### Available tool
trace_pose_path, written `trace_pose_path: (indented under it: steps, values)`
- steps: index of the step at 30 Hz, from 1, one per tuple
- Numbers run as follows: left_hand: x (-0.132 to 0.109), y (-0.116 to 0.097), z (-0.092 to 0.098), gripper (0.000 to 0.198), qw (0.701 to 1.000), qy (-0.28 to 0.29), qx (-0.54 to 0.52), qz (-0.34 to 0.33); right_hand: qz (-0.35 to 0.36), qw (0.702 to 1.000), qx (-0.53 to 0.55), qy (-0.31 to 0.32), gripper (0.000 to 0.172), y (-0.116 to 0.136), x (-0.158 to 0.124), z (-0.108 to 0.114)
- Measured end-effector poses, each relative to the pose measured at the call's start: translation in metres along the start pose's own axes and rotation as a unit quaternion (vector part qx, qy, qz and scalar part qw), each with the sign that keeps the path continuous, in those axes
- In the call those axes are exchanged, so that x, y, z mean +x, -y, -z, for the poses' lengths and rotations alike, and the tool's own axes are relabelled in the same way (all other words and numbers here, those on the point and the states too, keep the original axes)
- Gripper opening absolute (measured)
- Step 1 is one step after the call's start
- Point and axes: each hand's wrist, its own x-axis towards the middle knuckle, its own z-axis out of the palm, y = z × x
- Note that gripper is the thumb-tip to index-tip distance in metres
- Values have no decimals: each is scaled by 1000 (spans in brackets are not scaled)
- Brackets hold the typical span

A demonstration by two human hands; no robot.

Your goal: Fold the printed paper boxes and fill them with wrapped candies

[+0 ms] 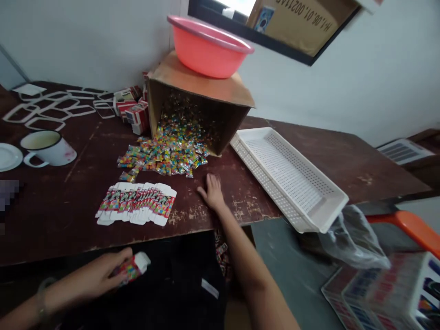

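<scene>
My left hand is closed round a small red printed candy box, its white end flap standing up, held low in front of the table edge. My right hand lies on the brown table with its fingers stretched out and nothing visible in them. To its left, a fanned row of flat red-and-white candy boxes rests near the table's front edge. Behind them a heap of small colourful wrapped candies spills out of a cardboard box lying on its side.
A pink basin sits on the cardboard box. On the right, a white plastic basket overhangs the table edge. An enamel mug, a plate, white frames and red boxes stand at left. An orange stool is lower right.
</scene>
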Motion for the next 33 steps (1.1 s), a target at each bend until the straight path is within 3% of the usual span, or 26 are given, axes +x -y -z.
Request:
trace_pose_path:
  steps: [2,4,6,8,11,14,16,20,24,26,28,31,33]
  values:
    - [7,-9,5,60,986,-8,-152,72,70,997,20,-22,83,19,-60,-23]
    - [19,-27,6,71,949,20,-296,110,106,993,38,-22,74,36,-111,-37]
    - [34,-46,3,70,922,28,-380,70,122,991,58,-8,64,48,-143,-37]
    - [47,-58,-3,72,898,37,-437,40,136,986,97,20,55,55,-155,-27]
    - [56,-63,-16,67,894,59,-444,16,127,959,244,68,43,66,-152,3]
    - [55,-59,-27,71,912,84,-402,6,98,901,409,105,32,88,-135,32]
    - [52,-57,-33,75,925,100,-367,-8,103,892,429,102,21,105,-119,41]
    - [48,-57,-35,72,939,60,-337,-34,99,936,333,57,18,133,-97,33]
    - [42,-56,-29,64,937,34,-348,-19,172,928,320,82,22,146,-110,20]
    - [39,-55,-28,53,927,30,-375,0,152,933,325,35,24,148,-121,19]
    - [38,-54,-28,56,915,29,-402,25,122,939,322,-4,24,147,-129,20]
    - [39,-55,-32,61,907,40,-416,50,104,921,374,17,21,143,-134,19]
    - [40,-57,-36,60,899,53,-433,47,34,877,478,37,21,140,-135,13]
